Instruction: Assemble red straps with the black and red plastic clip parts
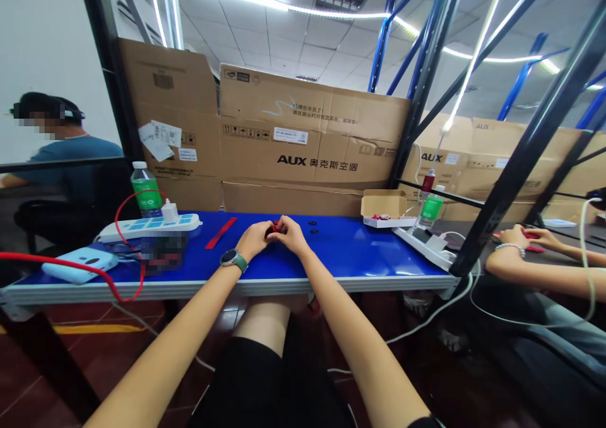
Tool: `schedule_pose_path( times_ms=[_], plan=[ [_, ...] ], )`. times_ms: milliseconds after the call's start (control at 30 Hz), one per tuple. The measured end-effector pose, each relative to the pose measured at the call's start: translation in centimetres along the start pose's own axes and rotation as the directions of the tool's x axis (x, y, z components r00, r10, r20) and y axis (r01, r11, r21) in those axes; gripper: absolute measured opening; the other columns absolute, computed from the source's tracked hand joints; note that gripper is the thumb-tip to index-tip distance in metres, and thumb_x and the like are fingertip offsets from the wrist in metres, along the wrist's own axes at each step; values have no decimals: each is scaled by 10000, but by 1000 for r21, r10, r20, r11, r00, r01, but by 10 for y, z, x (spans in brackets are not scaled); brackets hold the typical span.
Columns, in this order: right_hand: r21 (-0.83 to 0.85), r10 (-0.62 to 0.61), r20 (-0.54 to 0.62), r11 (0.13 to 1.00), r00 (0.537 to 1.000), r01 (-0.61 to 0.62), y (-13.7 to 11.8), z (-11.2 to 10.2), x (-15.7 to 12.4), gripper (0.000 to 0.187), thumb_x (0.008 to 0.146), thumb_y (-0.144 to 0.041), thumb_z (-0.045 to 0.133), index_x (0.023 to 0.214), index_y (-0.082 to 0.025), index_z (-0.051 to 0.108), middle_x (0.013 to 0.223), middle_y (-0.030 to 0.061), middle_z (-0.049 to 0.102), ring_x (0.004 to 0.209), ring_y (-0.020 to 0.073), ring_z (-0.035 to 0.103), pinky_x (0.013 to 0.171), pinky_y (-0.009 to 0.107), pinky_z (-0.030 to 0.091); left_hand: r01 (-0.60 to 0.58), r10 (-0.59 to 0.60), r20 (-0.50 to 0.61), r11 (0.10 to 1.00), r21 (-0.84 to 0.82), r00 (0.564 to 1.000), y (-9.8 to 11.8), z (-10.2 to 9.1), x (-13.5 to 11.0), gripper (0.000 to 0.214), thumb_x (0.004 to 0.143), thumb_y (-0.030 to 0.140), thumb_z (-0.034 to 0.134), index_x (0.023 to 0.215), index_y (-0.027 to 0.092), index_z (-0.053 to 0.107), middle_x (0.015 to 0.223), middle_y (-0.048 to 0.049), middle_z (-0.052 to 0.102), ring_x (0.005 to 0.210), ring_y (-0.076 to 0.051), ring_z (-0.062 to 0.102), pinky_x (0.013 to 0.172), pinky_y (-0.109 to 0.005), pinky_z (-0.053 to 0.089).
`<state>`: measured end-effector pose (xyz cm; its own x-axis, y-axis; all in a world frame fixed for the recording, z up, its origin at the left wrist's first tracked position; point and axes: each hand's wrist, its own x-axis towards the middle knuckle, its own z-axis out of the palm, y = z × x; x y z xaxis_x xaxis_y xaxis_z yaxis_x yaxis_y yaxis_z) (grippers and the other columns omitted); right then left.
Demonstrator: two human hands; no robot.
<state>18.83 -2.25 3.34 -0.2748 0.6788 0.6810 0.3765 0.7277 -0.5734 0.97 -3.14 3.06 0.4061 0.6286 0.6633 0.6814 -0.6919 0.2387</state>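
Above the blue tabletop [350,251], my left hand [255,238] and my right hand [290,235] meet with curled fingers. Between them they pinch a small red piece [276,228], mostly hidden by the fingers; its exact kind does not show. A watch with a green strap is on my left wrist. Left of my left hand lies a flat red strip [221,233], slanting across the table. Two small black pieces [314,231] rest just beyond my right hand, to its right.
An open carton [392,221] with small red items stands at the back right, near a power strip [426,250] and a bottle [432,208]. On the left are another power strip [151,226], a light-blue device [80,264] and a red cable [111,285]. Co-workers sit on both sides.
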Motion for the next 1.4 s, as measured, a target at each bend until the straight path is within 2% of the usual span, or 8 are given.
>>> schedule_pose_path(
  times_ms=[133,367,467,567,833,967,1200,1400],
  plan=[
    [161,97,39,982,995,-102,6,-1,0,434,672,-515,804,747,-226,489,675,-58,566,627,130,535,588,235,440,-22,22,-5,998,-59,1000,-7,3,1,133,869,343,676,876,212,699,875,-63,725,776,-212,657,684,-282,451],
    [289,136,54,946,989,-145,21,7,6,233,774,-400,696,820,-212,567,743,-20,639,633,132,596,627,252,517,22,-30,-65,992,-125,997,-14,5,1,259,799,318,748,1037,215,758,1002,-75,762,908,-247,695,843,-343,514],
    [254,166,16,953,986,-164,26,8,5,154,802,-310,621,912,-224,556,771,-29,633,608,126,591,576,238,512,56,-73,-87,982,-180,994,-15,4,1,310,761,305,788,1057,215,770,1064,-83,774,976,-272,711,916,-377,524],
    [198,184,-53,965,981,-171,27,6,4,204,791,-274,614,980,-236,550,814,-25,655,664,136,622,574,232,518,80,-104,-109,975,-207,989,-13,3,1,342,740,321,815,1063,217,774,1095,-89,775,1014,-291,716,955,-404,526],
    [164,116,-61,981,991,-105,21,2,4,169,800,-309,624,908,-204,702,852,29,737,730,170,674,612,258,557,78,-125,-168,961,-264,978,-8,-1,0,345,745,346,807,1068,228,772,1066,-67,784,1007,-283,721,965,-411,535],
    [186,102,-72,979,992,-87,21,3,3,181,784,-292,616,893,-194,722,854,29,743,691,168,670,579,258,554,105,-158,-124,929,-356,980,-13,2,0,286,793,331,739,1050,216,784,1071,-75,785,1007,-282,729,965,-429,550],
    [56,34,-50,998,998,-32,18,3,2,94,789,-236,648,848,-217,720,834,5,751,749,165,685,755,278,547,130,-219,-100,827,-547,971,-25,11,1,275,795,245,665,1052,174,734,1021,-94,776,942,-242,740,918,-419,586],
    [-20,21,-43,1000,999,-22,17,7,3,57,791,-224,659,795,-216,716,844,13,761,773,178,698,783,283,540,134,-227,-89,802,-582,970,-28,8,2,279,779,328,719,997,154,728,1019,-114,768,939,-245,729,915,-428,580]
  ],
)
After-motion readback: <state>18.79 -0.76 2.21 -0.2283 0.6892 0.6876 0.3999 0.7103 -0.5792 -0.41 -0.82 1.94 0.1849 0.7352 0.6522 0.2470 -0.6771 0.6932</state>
